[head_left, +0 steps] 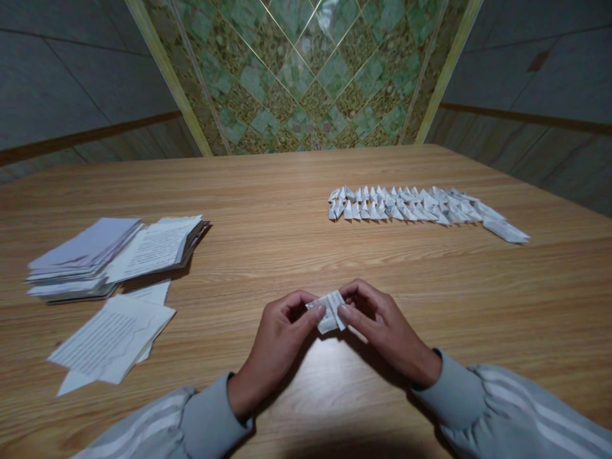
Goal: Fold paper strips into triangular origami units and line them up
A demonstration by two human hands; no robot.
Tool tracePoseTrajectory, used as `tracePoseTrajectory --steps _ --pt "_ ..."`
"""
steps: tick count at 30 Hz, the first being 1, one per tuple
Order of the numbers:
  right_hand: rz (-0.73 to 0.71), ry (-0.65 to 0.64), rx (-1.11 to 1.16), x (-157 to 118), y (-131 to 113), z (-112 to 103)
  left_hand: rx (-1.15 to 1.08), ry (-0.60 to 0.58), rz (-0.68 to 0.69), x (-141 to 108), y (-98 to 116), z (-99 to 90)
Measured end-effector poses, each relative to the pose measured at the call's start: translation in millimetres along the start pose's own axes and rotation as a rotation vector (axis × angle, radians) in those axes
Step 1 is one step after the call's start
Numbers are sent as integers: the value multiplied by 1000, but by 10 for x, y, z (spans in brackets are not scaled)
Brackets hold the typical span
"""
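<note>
A small folded piece of printed paper (329, 308) is held between my two hands, just above the wooden table (258, 255). My left hand (282, 331) pinches its left side, with the thumb on top. On the right side, my right hand (382, 322) grips the same paper between thumb and fingers. Both hands are closed on it, and the fingers beneath are partly hidden.
Two rows of folded paper pieces (406, 207) lie at the back right. A stack of papers and an open booklet (155, 245) sit at the left, with loose printed sheets (112, 335) in front of them. Behind the table stands a tiled wall (306, 70).
</note>
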State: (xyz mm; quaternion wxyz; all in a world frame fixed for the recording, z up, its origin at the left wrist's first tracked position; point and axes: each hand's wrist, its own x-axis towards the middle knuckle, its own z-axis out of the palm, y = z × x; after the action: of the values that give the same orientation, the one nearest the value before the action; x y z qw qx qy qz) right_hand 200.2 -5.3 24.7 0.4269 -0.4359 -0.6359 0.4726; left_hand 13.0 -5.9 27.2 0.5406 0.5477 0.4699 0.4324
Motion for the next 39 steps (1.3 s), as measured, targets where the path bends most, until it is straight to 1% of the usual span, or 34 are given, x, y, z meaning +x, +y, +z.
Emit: tracePoseTrajectory --steps 2,4,6,10,12,15,17,20,22,24,26,27,28,29,30,31,32,33,35,37,39 --pt "-2 -11 -79 -5 -3 0 107 -97 27 -20 -15 4" --pt "-4 1 -121 -6 0 8 160 -147 30 -33 -25 14" --pt "4 26 -109 -5 6 21 121 -128 8 -31 -26 20" --pt "15 111 -72 -4 13 47 -39 -45 -38 4 -5 11" --pt "11 119 -79 -9 18 58 -70 -27 -36 19 8 6" --pt "14 115 -76 -19 29 74 -135 -41 -59 21 18 19" --pt "20 138 -59 -20 37 87 -183 -57 -88 13 14 38" --pt "32 174 -24 -15 49 108 -192 -67 -122 3 -5 59" --pt "36 164 -11 -11 56 112 -189 -55 -149 10 -24 55" --pt "42 127 -48 -4 51 85 -191 -36 -182 35 -43 31" --pt "17 109 -154 10 25 14 -176 -43 -201 73 -61 -11" --pt "-21 103 -225 20 4 -35 -163 -61 -200 94 -69 -37" --pt "-96 113 -303 31 -19 -89 -144 -82 -186 113 -77 -64" --pt "-199 93 -382 42 -41 -142 -120 -103 -160 129 -85 -89" --pt "-300 26 -447 51 -60 -189 -88 -122 -126 140 -92 -111" --pt "-392 -59 -489 59 -70 -226 -49 -140 -89 145 -98 -128" --pt "-452 -156 -522 63 -70 -249 0 -156 -51 145 -104 -139" --pt "-479 -234 -555 65 -59 -258 62 -171 -15 140 -109 -145" --pt "-481 -340 -620 61 -9 -244 219 -206 44 122 -113 -144" --pt "-458 -398 -678 57 52 -212 404 -228 103 98 -106 -142" --pt "-440 -428 -723 60 98 -190 594 -240 196 74 -87 -158"
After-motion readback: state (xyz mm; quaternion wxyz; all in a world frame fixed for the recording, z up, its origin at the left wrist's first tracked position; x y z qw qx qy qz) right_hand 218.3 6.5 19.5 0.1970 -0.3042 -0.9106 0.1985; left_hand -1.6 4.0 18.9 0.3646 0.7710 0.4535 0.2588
